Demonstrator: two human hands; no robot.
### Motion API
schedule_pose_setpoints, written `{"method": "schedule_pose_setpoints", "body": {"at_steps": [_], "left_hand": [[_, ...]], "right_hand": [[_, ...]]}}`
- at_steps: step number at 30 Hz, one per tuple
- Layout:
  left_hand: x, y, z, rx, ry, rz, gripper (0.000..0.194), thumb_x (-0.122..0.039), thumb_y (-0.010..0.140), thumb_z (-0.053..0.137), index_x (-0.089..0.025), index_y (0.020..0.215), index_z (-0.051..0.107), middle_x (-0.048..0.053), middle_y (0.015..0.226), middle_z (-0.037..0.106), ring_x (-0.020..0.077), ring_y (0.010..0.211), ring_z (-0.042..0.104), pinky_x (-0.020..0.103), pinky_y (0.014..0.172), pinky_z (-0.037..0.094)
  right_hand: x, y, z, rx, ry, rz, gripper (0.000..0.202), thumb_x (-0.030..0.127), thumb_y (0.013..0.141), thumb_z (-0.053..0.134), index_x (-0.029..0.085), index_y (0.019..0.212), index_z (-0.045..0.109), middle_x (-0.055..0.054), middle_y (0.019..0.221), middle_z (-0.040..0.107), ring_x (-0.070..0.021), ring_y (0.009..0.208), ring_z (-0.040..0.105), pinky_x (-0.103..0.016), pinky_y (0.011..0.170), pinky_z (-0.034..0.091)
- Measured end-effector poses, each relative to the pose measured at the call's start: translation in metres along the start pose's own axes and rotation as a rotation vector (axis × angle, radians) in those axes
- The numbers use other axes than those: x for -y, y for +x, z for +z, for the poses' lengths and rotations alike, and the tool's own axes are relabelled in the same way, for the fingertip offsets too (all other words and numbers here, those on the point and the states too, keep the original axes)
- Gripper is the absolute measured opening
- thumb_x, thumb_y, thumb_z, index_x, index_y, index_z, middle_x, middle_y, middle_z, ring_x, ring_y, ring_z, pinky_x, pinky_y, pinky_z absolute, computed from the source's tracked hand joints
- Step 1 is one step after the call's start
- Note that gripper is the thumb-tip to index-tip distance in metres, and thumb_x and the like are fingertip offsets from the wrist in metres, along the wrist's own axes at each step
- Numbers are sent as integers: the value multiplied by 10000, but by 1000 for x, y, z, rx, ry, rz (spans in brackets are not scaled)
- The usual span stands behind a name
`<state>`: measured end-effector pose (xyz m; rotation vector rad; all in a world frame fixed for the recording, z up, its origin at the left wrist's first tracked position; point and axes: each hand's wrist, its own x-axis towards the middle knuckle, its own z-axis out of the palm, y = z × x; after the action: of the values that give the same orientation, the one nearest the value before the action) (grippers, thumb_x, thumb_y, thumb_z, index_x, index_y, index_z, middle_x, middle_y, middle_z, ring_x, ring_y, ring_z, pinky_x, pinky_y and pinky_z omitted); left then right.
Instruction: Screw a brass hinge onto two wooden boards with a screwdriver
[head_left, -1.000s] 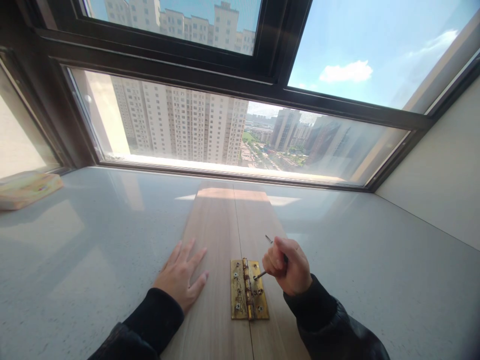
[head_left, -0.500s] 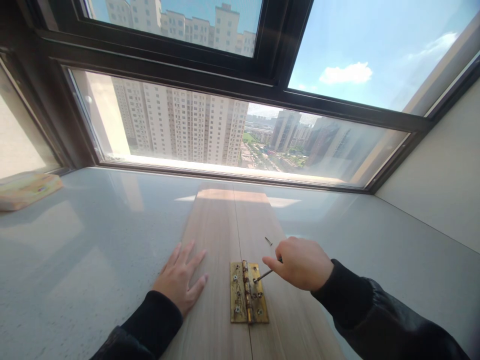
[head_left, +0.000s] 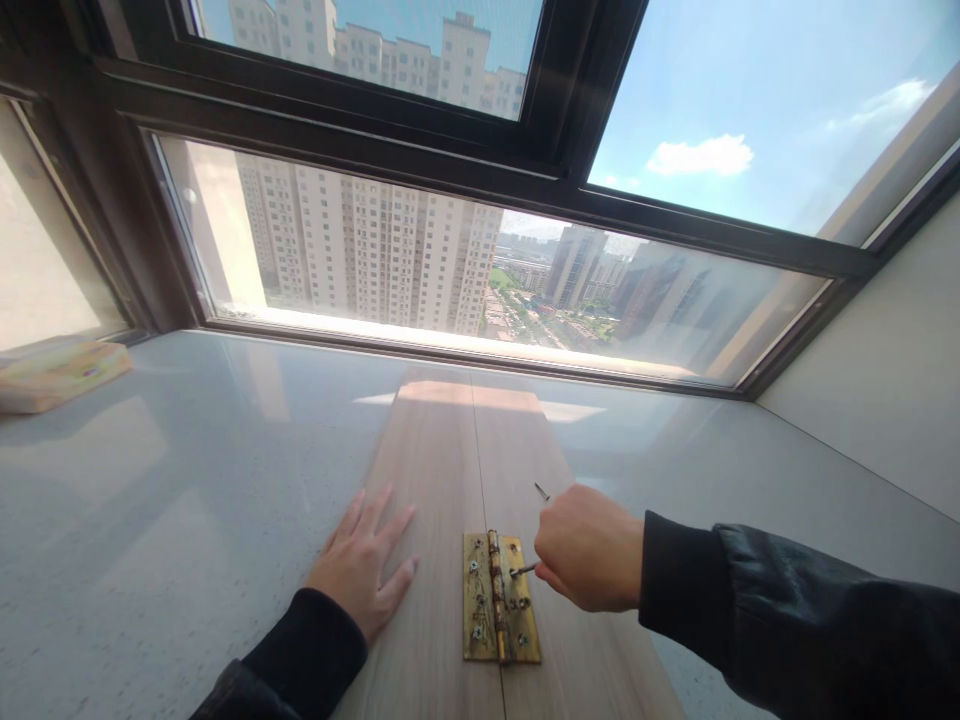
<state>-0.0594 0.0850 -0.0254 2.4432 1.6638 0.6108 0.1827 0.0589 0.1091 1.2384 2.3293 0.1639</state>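
A worn brass hinge (head_left: 480, 612) lies opened flat across the seam between two pale wooden boards (head_left: 435, 440), with screws in several of its holes. In my right hand (head_left: 589, 550), closed in a fist, is a screwdriver (head_left: 526, 569); only its thin metal shaft shows, its tip at a hole in the hinge's right leaf. The handle is hidden by my fingers. Flat on the left board rests my left hand (head_left: 365, 570), fingers spread, a little left of the hinge. One loose screw (head_left: 541, 491) lies on the right board just beyond my right hand.
The boards lie on a pale speckled sill (head_left: 225, 480). At the far left is a marbled yellowish block (head_left: 67, 374). A dark window frame (head_left: 420, 355) borders the sill's far side, and a white wall (head_left: 885, 370) rises at the right.
My right hand has rolled over, the wrist turning and the forearm swinging up, while the screwdriver tip stays at the hinge. My left hand keeps its place. The view has shifted slightly.
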Motion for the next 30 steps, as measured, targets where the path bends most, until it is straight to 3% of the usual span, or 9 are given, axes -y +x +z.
{"method": "schedule_pose_setpoints", "body": {"at_steps": [2,4,8,12,16,20,23,26,30], "left_hand": [[0,0,0,5,-1,6,486,-353,786,461,-224,1249,536,98,1388,395,365,1297,264,503,1004,322],[0,0,-1,4,8,9,488,-354,788,455,-223,1252,533,105,1386,396,366,1293,271,505,998,328],[0,0,0,-6,23,8,481,-356,787,458,-227,1242,544,98,1382,405,364,1291,279,493,1000,330],[1,0,1,-13,13,4,480,-361,779,473,-243,1240,543,77,1387,401,359,1295,274,490,1009,320],[1,1,1,-10,-1,-1,481,-363,775,475,-237,1234,549,88,1387,400,364,1296,272,496,1005,320],[1,1,1,-20,-14,-1,476,-352,763,494,-247,1224,555,70,1387,402,352,1297,273,485,1006,324],[0,0,0,-20,-14,-1,480,-355,766,490,-242,1228,551,75,1382,407,355,1296,273,489,1002,325],[0,0,0,-18,-10,0,480,-361,771,482,-239,1230,550,80,1377,414,356,1294,279,492,1004,323],[0,0,1,-22,-8,-3,478,-356,772,482,-235,1228,553,85,1381,411,358,1293,281,496,1005,322]], "right_hand": [[8,-6,1,-13,-74,-87,241,184,782,480,131,624,655,-134,594,656,-221,555,618,-289,488,333],[16,-11,-1,-50,-52,-56,218,175,781,471,133,650,641,-127,586,650,-227,530,611,-293,474,322],[22,-12,-10,-115,304,277,242,296,744,479,144,606,606,-140,644,660,-240,583,603,-298,480,303],[7,-2,-13,41,943,508,142,237,691,483,163,586,542,-59,543,601,-135,471,501,-252,445,317],[-4,8,-6,147,1053,575,172,262,741,366,194,619,465,13,419,478,-108,303,354,-253,343,282],[-5,7,-7,32,977,505,142,234,696,485,185,566,455,13,480,472,-105,433,413,-241,433,302],[-7,0,-12,-74,831,274,55,206,666,559,166,632,541,-11,634,563,-115,590,467,-234,532,326],[-12,-9,-13,-69,710,50,92,205,708,547,178,772,607,-15,691,610,-118,618,506,-228,564,347],[-16,-15,-9,-51,610,60,104,210,726,556,199,797,631,-32,723,644,-144,659,551,-241,589,360]]}}
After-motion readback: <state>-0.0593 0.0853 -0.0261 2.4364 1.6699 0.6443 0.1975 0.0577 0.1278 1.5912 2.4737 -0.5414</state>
